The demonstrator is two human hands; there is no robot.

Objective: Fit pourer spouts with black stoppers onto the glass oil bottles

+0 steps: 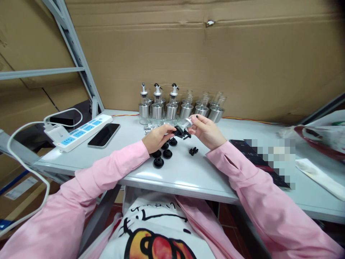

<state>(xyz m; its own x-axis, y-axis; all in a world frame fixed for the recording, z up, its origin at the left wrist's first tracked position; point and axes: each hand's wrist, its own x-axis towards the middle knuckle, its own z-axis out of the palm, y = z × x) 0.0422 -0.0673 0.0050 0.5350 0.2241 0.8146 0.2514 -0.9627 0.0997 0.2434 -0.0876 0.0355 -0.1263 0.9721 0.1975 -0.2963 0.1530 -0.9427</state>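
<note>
Above the middle of the table, my left hand (159, 136) pinches a round black stopper (178, 133) by its edge. Close beside it, my right hand (206, 131) has its fingers closed on a small silver-white spout piece (188, 123). The two parts almost meet; whether they touch I cannot tell. Below my left hand lie several more black stoppers (158, 163). Small black pieces (193, 151) sit in a little heap under my right hand. Partly behind my left hand are clear and silvery spout parts (149, 127).
Glass bottles with steel sleeves (171, 111) line the back of the table (172, 180), three with pourer tops. A power strip (83, 133) and a phone (104, 135) lie left. On the right are a dark, partly blurred tablet-like device (258, 162) and plastic bags (318, 133).
</note>
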